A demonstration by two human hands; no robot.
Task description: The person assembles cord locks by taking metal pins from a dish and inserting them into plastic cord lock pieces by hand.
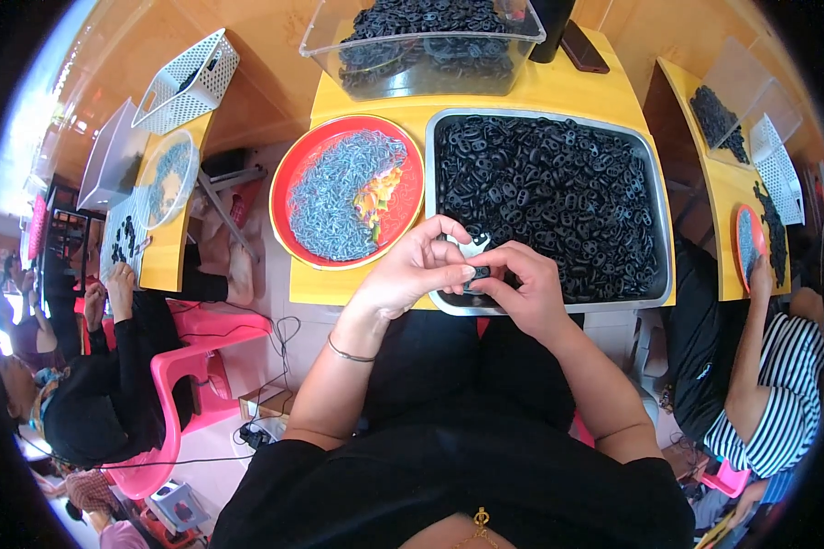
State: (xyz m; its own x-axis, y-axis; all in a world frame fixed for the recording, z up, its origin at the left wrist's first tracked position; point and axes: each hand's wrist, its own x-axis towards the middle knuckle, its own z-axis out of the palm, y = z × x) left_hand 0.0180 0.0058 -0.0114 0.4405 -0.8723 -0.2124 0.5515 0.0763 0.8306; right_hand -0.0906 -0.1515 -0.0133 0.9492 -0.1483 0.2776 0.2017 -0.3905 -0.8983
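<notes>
My left hand [410,273] and my right hand [533,288] meet over the near left corner of a steel tray [430,183]. Thumbs and fingertips of both pinch a small black plastic piece [482,272], partly hidden by them. A white and black object [474,243] shows just behind the fingers; I cannot tell what it is. Small black plastic pieces with two holes [549,192] fill the tray. To its left, a round red plate [284,188] bears a heap of thin silvery metal pieces [343,197], perhaps small springs.
A clear plastic bin [421,87] of black pieces stands at the back of the yellow table [320,288], with a dark phone-like slab [584,48] to its right. People work at side tables: one by a pink chair [215,334] left, another in a striped shirt [778,384] right.
</notes>
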